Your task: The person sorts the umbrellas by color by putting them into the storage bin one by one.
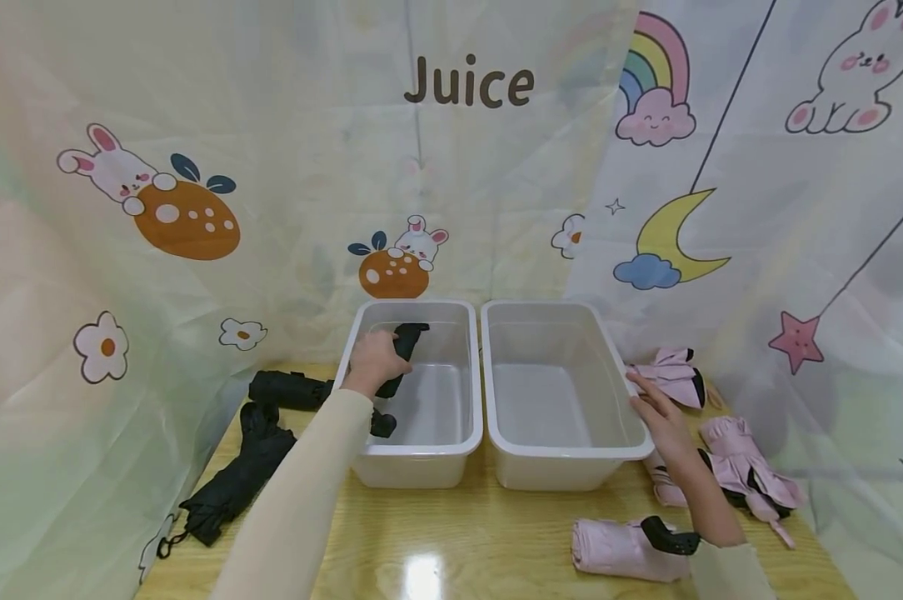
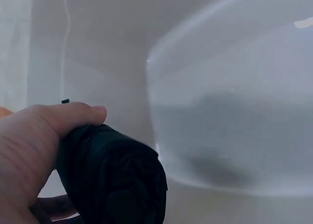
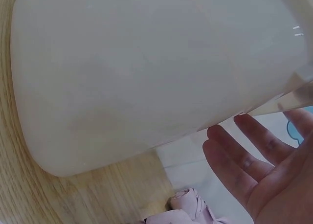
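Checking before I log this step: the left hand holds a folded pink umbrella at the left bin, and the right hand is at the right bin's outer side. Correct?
The colour is wrong: the head view shows a black folded umbrella in the left hand at the left bin. The right hand is at the outer side of the right bin.
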Tool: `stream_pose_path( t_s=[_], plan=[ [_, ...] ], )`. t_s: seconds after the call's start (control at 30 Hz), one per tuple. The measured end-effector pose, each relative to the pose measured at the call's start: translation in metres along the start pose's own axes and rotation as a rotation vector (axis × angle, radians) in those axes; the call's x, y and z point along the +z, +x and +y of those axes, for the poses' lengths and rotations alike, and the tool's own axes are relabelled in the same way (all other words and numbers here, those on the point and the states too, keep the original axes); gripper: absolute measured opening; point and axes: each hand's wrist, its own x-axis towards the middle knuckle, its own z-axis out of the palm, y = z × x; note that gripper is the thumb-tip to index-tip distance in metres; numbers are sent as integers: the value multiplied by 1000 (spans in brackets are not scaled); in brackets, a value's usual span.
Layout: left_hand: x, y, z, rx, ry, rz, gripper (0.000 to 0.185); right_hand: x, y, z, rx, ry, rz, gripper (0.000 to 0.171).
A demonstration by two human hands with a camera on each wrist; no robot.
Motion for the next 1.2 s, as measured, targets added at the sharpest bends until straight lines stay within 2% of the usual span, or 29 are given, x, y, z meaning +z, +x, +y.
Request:
stream_pose_path(
  t_s=[0.13, 0.37, 0.5, 0.67, 0.9, 1.07, 1.2],
  plan=[
    [11, 2, -2, -19, -25, -14, 67, -1, -2, 3, -9, 7, 1, 53],
    [16, 13, -6, -52, -51, -2, 68, 1, 4, -3, -17, 21, -23, 53],
    [24, 14, -7, -83, -47, -18, 64, -1, 4, -5, -2, -9, -28, 55],
    [33, 12, -9, -65, 2, -32, 52, -3, -1, -2, 39, -17, -15, 57],
    [43, 16, -15, -86, -8, -102, 52, 0, -2, -1, 67, 39, -7, 57],
    [43, 16, -16, -111, -16, -137, 53, 2, 1, -3, 69, 59, -32, 58],
    [42, 12, -12, -93, -2, -154, 52, 1, -2, -3, 92, 44, -21, 58]
  ],
)
